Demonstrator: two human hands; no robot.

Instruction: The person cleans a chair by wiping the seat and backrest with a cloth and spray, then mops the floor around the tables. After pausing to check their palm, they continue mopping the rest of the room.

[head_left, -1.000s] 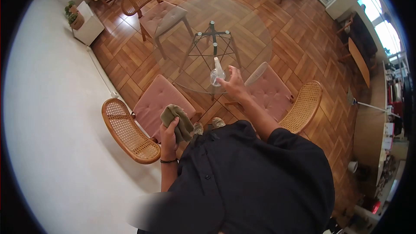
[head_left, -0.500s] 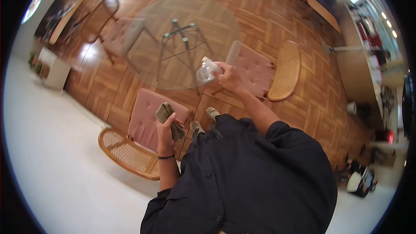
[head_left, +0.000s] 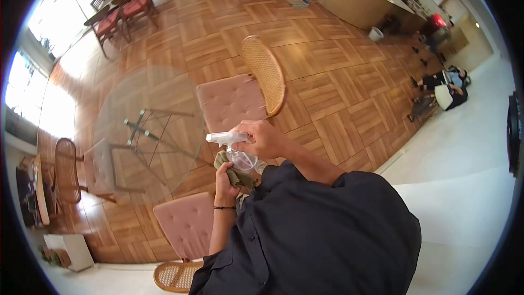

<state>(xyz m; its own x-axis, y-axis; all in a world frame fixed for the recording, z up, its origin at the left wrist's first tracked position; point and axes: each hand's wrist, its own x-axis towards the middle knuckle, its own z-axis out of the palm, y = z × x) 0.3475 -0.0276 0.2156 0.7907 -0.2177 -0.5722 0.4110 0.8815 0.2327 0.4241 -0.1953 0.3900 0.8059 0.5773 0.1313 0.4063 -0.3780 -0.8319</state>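
Hands under my control are positioned close together in front of the black shirt (head_left: 327, 229). Left hand (head_left: 225, 187): I have its fingers closed on a folded green cloth (head_left: 243, 178). Clear spray bottle (head_left: 242, 160): located between the hands, white nozzle directed left, lower body overlapping the cloth in view; contact between the two cannot be confirmed. Right hand (head_left: 266, 139): I grip the bottle at its neck and spray head. Surroundings, left to right: round glass table (head_left: 180, 84), left of both hands; lower pink-cushioned chair (head_left: 188, 224), left of and below the left hand; upper pink-cushioned chair (head_left: 232, 101), just above the right hand; white bin (head_left: 375, 34), well apart, above and right of the right hand.
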